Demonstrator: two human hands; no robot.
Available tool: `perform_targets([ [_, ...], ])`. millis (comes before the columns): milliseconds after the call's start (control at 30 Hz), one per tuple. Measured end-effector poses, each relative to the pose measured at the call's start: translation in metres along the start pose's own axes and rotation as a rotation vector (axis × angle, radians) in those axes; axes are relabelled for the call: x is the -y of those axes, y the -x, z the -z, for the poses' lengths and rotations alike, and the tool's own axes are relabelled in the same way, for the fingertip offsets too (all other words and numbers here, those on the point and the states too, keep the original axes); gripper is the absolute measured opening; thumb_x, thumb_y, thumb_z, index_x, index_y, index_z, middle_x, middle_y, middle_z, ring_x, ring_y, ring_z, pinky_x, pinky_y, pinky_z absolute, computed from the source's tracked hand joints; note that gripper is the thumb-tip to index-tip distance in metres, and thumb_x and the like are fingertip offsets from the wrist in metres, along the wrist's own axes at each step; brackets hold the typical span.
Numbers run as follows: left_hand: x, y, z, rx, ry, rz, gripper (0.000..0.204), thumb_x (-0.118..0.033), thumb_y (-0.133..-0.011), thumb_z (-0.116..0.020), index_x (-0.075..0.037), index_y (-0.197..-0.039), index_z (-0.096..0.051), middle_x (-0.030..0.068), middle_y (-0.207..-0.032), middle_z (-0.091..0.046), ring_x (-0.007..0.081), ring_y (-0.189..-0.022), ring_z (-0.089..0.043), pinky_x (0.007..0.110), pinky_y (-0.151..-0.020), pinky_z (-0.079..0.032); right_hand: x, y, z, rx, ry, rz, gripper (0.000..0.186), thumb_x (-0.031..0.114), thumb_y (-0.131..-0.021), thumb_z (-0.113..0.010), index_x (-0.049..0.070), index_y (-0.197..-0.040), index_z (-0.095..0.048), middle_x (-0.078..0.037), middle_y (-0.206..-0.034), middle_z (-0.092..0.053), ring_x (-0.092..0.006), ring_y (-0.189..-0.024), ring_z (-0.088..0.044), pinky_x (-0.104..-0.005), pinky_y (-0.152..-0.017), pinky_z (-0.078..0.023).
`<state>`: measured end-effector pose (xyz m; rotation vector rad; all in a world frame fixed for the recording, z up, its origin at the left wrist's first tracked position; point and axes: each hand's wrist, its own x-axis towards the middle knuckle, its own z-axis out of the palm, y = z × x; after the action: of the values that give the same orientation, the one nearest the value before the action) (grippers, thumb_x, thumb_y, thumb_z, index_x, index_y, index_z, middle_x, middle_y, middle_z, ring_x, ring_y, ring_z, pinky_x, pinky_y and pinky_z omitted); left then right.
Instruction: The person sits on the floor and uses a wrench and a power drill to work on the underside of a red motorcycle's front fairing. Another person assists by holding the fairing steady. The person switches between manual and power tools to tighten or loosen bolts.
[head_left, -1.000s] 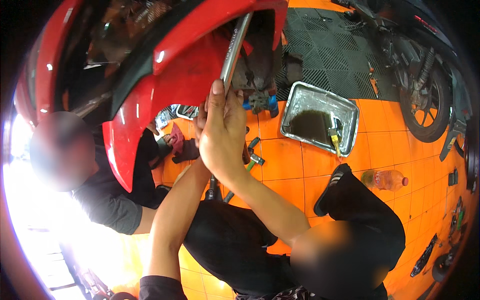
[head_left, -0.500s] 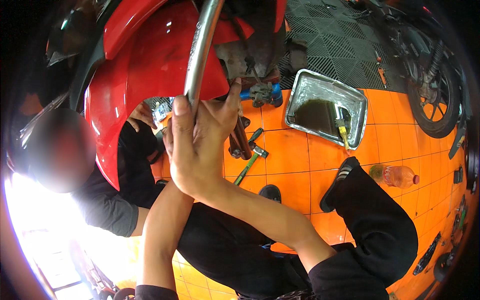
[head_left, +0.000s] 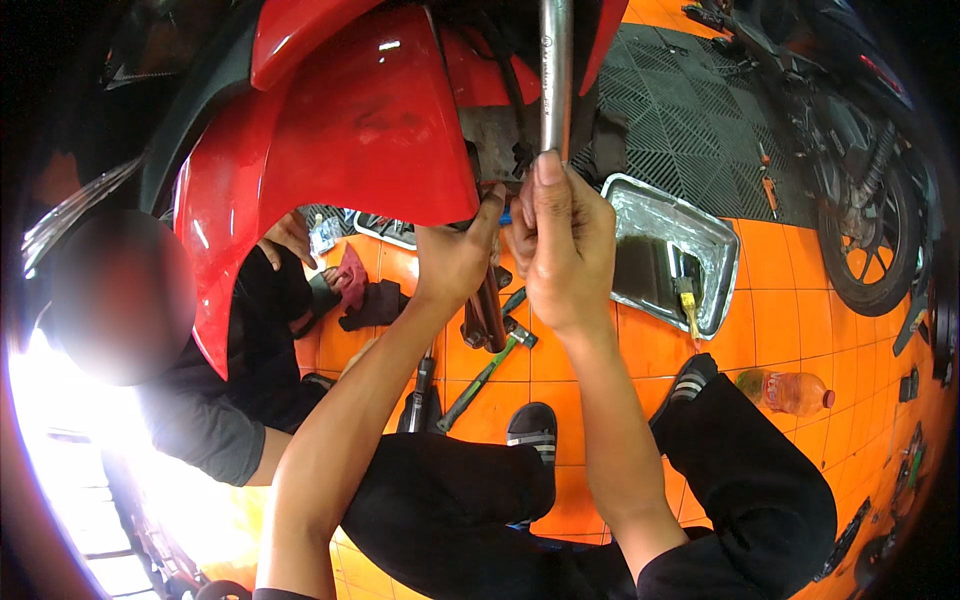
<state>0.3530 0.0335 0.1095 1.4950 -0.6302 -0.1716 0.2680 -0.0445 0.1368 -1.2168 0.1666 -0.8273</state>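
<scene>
My right hand (head_left: 568,255) is closed round the lower end of a long chrome metal bar (head_left: 553,90), its thumb pressed along the front. The bar stands up towards the top edge, and its far end is out of view. Just left of it, by the lower edge of a red motorcycle fairing (head_left: 360,150), my left hand (head_left: 452,262) is closed with its thumb pointing up. What it grips is hidden behind the hand. Below the left hand a dark metal tube with a bracketed end (head_left: 486,318) slants down. A bit of blue metal (head_left: 514,213) shows between the hands.
A foil-lined tray (head_left: 729,250) holds dark liquid and a yellow brush (head_left: 688,304). On the orange tiles lie a green-handled hammer (head_left: 515,336), a black-handled tool (head_left: 420,390) and a plastic bottle (head_left: 790,392). A co-worker's hand (head_left: 291,238) is at left; a motorcycle wheel (head_left: 868,235) stands right.
My right hand has swung the chrome bar from left to right. My hands no longer overlap; the left one now shows beside the right. The view has shifted slightly.
</scene>
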Motion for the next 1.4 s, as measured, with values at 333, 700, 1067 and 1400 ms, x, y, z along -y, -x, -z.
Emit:
perform_targets([
  [333,0.005,-0.004,0.005,0.066,0.087,0.186,0.015,-0.010,-0.093,-0.064,-0.004,-0.082,-0.055,0.0002,-0.055,-0.049,0.0091,-0.042,-0.045,0.027,-0.039,-0.036,-0.012,-0.030,0.023,-0.013,0.218,0.128,0.044,0.037,-0.101,-0.051,-0.001,-0.080,-0.059,0.001,-0.055,-0.042,-0.0062,-0.055,-0.040,-0.0289,-0.047,-0.031],
  [700,0.009,-0.003,0.008,0.059,0.124,0.209,0.022,-0.010,-0.092,-0.065,-0.006,-0.076,-0.050,0.0012,-0.054,-0.048,0.0105,-0.042,-0.046,0.028,-0.039,-0.036,0.003,-0.068,0.063,-0.077,0.807,0.530,0.043,0.042,-0.098,-0.052,0.002,-0.095,-0.069,-0.013,-0.053,-0.052,-0.0328,-0.049,-0.055,-0.0376,-0.053,-0.042],
  [1067,0.012,-0.003,0.010,0.055,0.131,0.224,0.021,-0.011,-0.091,-0.065,-0.005,-0.079,-0.050,0.0011,-0.054,-0.047,0.0105,-0.042,-0.046,0.028,-0.040,-0.036,0.008,-0.075,0.059,-0.008,0.734,0.287,0.052,0.045,-0.097,-0.052,-0.003,-0.083,-0.063,-0.017,-0.054,-0.048,-0.0337,-0.051,-0.052,-0.0398,-0.056,-0.044],
  [1400,0.018,-0.005,0.004,0.015,0.136,0.207,0.016,-0.008,-0.090,-0.064,-0.004,-0.081,-0.052,0.0005,-0.059,-0.050,0.0092,-0.045,-0.047,0.027,-0.041,-0.036,-0.009,-0.067,0.046,-0.092,0.665,0.297,0.053,0.046,-0.098,-0.049,-0.003,-0.085,-0.062,-0.021,-0.056,-0.051,-0.0409,-0.058,-0.057,-0.0436,-0.059,-0.044],
])
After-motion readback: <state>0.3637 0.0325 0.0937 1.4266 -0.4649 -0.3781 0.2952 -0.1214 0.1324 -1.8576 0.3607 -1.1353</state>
